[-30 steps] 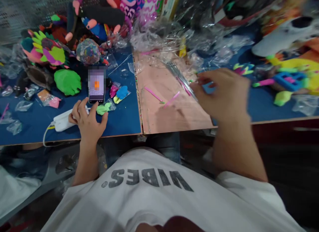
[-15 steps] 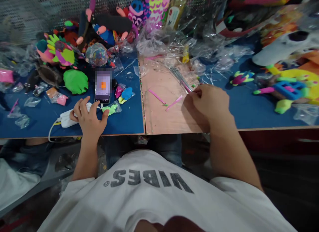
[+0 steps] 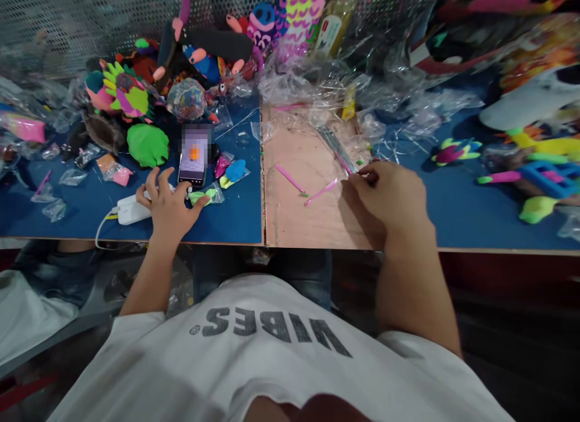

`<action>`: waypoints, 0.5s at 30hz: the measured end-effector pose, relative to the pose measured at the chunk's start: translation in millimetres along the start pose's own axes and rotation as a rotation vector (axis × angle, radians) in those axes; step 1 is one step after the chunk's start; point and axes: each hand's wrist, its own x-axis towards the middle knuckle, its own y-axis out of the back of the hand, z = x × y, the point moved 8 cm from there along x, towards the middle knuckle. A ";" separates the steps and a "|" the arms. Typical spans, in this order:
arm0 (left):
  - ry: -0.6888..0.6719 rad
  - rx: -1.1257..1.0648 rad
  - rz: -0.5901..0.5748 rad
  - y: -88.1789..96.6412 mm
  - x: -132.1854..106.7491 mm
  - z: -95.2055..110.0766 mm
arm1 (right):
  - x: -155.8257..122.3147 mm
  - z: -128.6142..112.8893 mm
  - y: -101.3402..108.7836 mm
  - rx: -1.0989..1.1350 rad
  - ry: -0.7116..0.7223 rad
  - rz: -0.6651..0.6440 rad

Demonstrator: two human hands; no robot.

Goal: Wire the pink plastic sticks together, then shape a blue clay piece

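My left hand [image 3: 174, 210] rests with fingers spread between a white power bank [image 3: 131, 209] and a small light-green piece in clear wrap [image 3: 206, 197]. Just beyond its fingertips lies a phone [image 3: 193, 168], its screen lit and partly blurred, with a cable at its lower end. On the pale wooden board [image 3: 294, 222], my right hand [image 3: 394, 195] is closed, thumb and finger pinching the near end of a bundle of thin silvery strips [image 3: 335, 149]. Two slim pink sticks [image 3: 290, 179] lie left of it. My palm hides the fingers' undersides.
Colourful clay figures [image 3: 122, 92] crowd the back left, including a green dome-shaped piece [image 3: 147, 145]. Crumpled clear plastic [image 3: 294, 80] and a bottle [image 3: 333, 26] stand behind the board. A clay turtle [image 3: 455, 151] and larger figures lie right. Another person's clothing [image 3: 31, 313] shows at lower left.
The view has shifted slightly, so the table's things sit a little further right. Both hands keep nearly the same places, the right still pinching the strips.
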 end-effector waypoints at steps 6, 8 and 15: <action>-0.068 -0.026 -0.034 -3.3 -2.9 1.7 | 0.3 4.3 -1.9 -0.004 0.033 0.031; -0.098 -0.035 0.000 -1.0 -6.0 1.8 | 0.8 6.0 -3.5 0.017 0.052 0.043; -0.015 -0.030 0.140 5.9 -9.7 -9.1 | 0.3 7.7 -3.1 0.079 0.083 0.046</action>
